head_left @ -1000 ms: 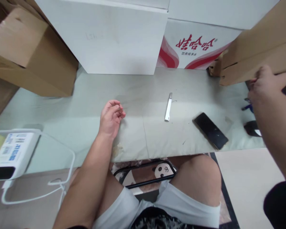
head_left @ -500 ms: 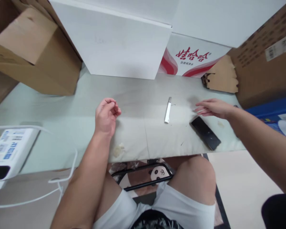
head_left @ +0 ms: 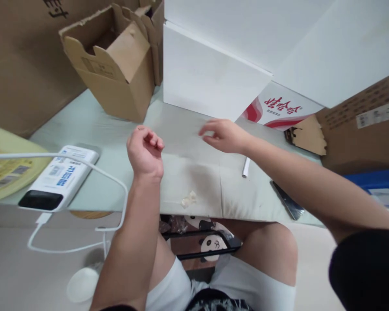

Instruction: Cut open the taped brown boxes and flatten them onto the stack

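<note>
My left hand (head_left: 145, 151) is held above the cloth-covered table (head_left: 178, 172), its fingers curled in. Whatever lies inside the curl, if anything, is hidden. Farther right, my right hand (head_left: 222, 136) hovers over the cloth, palm down, with thumb and fingers apart and nothing in them. A slim white stick-like tool (head_left: 246, 167) lies beneath my right forearm, which covers its upper part. The same forearm partly hides a dark smartphone (head_left: 291, 205) near the table's front edge.
At the left lie a white power bank (head_left: 60, 177) with a cable (head_left: 125, 198) and a yellow package (head_left: 16, 168). Behind stand an open cardboard box (head_left: 116, 86), a white box (head_left: 210, 75) and a red-and-white carton (head_left: 272, 106). A blue pack (head_left: 376, 179) sits right.
My right hand has moved left from beside the phone to near my left hand. My left hand's fingers stay curled. The camera view has turned left.
</note>
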Action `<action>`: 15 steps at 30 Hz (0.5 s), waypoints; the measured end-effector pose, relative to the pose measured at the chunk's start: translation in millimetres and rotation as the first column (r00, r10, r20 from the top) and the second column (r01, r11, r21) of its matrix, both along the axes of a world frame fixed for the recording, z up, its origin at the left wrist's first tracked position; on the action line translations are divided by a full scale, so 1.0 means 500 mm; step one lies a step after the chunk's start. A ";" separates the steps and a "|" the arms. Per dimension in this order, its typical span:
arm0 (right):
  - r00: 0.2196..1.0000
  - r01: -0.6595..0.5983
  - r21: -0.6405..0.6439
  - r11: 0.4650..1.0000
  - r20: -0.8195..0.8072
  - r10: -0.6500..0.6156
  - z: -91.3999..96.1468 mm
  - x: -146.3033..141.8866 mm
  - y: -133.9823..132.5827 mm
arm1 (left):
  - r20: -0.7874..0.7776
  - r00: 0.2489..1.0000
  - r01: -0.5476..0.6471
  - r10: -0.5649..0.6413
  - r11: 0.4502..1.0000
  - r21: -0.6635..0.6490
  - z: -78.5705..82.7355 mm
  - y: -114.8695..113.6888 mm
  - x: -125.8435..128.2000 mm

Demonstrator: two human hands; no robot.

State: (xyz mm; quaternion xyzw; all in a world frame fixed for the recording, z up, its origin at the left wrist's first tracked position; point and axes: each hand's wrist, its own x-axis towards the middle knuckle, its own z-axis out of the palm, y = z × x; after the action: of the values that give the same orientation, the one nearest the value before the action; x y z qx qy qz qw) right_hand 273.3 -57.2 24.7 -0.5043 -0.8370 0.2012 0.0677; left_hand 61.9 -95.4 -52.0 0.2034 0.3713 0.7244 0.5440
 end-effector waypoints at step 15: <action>0.840 0.025 0.044 0.999 -0.542 0.002 0.026 -0.221 0.079 | -0.246 0.815 -0.401 0.525 0.817 0.414 0.054 -0.029 -0.019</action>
State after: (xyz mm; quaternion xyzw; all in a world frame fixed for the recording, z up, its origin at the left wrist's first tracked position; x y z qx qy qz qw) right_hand 162.9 -17.7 37.8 -0.4302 -0.7854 0.3145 0.3149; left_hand 52.2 -109.7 -25.2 0.3221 0.3682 0.8415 0.2292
